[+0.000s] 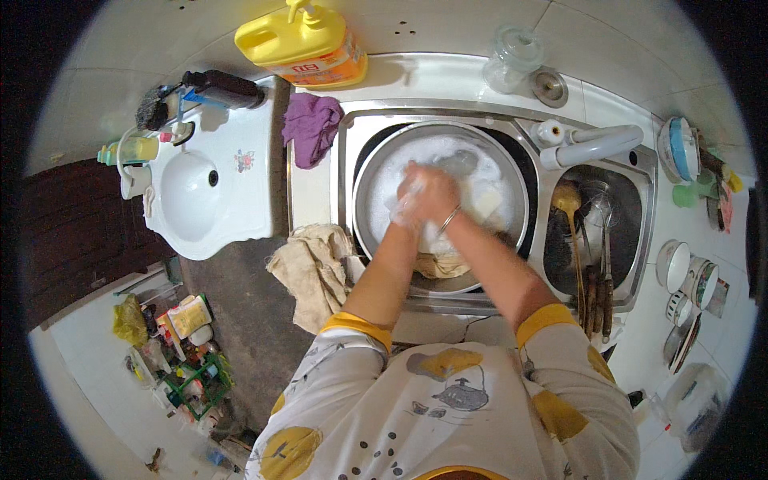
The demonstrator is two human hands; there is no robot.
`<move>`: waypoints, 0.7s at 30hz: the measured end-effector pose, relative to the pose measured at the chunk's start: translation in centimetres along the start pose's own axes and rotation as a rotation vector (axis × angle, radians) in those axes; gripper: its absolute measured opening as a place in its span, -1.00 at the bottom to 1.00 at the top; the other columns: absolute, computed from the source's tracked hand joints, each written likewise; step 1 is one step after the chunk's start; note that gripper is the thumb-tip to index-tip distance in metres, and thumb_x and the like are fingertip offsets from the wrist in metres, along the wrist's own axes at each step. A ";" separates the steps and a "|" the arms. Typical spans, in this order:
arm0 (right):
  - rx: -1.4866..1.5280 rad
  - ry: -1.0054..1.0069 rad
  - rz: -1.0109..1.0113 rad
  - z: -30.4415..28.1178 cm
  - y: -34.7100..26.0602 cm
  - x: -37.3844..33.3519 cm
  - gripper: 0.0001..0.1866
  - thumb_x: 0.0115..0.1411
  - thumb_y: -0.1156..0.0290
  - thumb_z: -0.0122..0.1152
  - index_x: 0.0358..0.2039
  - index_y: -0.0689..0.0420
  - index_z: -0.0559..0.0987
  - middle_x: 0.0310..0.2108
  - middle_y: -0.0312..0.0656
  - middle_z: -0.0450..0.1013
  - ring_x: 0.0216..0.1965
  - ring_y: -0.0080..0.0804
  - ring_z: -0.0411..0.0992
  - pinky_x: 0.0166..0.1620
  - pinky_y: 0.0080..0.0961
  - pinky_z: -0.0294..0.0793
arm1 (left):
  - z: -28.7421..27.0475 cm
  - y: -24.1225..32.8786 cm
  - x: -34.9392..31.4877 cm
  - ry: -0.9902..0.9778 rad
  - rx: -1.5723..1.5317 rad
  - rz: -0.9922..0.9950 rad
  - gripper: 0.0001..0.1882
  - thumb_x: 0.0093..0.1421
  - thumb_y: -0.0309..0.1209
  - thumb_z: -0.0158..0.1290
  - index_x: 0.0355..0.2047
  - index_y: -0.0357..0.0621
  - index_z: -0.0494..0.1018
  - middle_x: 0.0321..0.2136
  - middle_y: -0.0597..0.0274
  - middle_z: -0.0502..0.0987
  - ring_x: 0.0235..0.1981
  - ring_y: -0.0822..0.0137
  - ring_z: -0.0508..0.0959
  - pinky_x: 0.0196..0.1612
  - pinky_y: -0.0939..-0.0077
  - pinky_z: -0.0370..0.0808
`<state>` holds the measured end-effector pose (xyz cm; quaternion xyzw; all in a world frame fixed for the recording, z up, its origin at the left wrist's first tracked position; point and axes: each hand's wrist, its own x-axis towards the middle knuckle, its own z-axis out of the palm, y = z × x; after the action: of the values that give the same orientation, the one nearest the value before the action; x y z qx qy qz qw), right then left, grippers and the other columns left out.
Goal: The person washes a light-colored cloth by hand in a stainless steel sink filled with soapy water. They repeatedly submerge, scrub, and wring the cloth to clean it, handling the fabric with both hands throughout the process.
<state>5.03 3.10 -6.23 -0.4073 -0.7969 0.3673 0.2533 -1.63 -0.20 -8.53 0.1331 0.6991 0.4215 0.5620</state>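
A large round metal basin (362,228) sits in the left sink bowl, with white suds (432,148) over its water. Above the suds my hands are pressed together, fingers closed. My left hand (406,210) is foamy and partly covered by my right hand (438,194), whose wrist wears a thin bracelet (450,219). Anything between them is hidden. Beside my right hand, a pale yellowish piece (486,205) shows in the foam, and a greyish rounded thing (460,165) lies beyond it. A wet beige cloth (442,266) rests against the basin's near side.
The right sink bowl holds a skimmer (566,196) and several long-handled utensils, under a grey faucet pipe (596,148). A beige rag (314,272) and purple cloth (310,128) lie left. Behind stand a yellow jug (300,48) and glass jar (514,60). Bowls (674,266) are at right.
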 end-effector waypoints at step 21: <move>0.015 -0.242 0.466 -0.8 9.4 -0.6 -0.52 -0.05 0.02 0.11 -0.37 0.24 0.50 -0.40 0.09 0.44 -0.31 -0.09 0.41 -0.21 -0.37 0.36 | -0.6 5.6 -4.3 0.043 0.143 -0.011 -0.62 -0.02 -0.39 0.04 -0.19 -0.33 0.34 -0.37 0.05 0.45 -0.34 0.28 0.46 -0.26 0.48 0.39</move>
<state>10.30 6.66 -13.27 -0.5310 -0.7034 0.4676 0.0678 -2.33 0.18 -1.49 0.1597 0.7401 0.3703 0.5382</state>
